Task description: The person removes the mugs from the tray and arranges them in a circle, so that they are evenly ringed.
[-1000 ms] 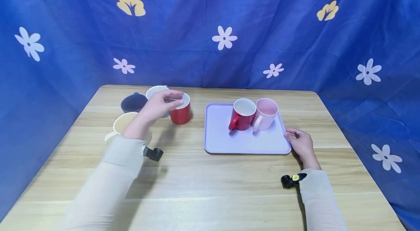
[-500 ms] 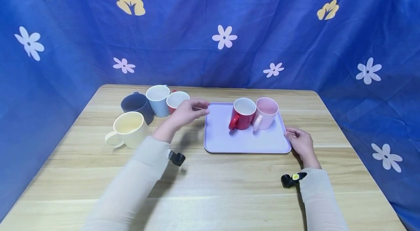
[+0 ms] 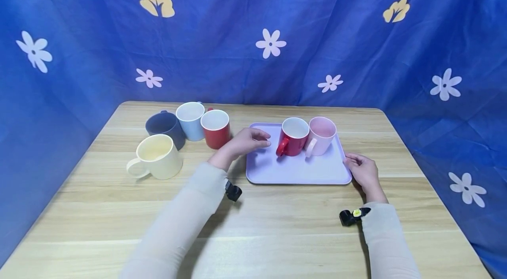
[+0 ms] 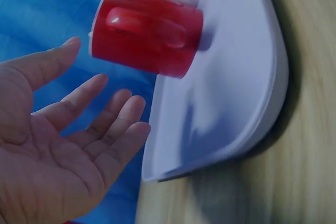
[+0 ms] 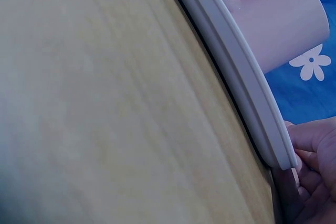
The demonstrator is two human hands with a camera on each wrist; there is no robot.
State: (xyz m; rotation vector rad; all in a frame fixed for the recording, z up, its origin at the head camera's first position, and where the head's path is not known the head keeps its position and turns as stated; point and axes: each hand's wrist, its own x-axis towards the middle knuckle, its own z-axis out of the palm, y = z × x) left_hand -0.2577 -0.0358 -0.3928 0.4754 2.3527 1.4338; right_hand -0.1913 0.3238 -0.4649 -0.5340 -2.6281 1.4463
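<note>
My left hand (image 3: 246, 141) hovers over the left edge of a lilac tray (image 3: 293, 178), holding nothing. Its fingers are spread and relaxed in the left wrist view, pointing toward a red mug (image 4: 144, 30). That mug stands upright on the tray beside a pink mug (image 3: 322, 138), both handles facing me. At the tray's right edge, my right hand (image 3: 362, 173) pinches the rim; the right wrist view has the thumb at the rim and the other fingers (image 5: 310, 174) curled below it.
Left of the tray stand a second red mug (image 3: 217, 133), a light blue mug (image 3: 192, 127), a dark blue mug (image 3: 168, 129) and a cream mug (image 3: 160, 162). A blue curtain (image 3: 222, 28) hangs behind the wooden table (image 3: 277, 230).
From over the second red mug, my left hand has moved right to the tray's left edge, uncovering the mugs on the left. My right hand has stayed at the tray.
</note>
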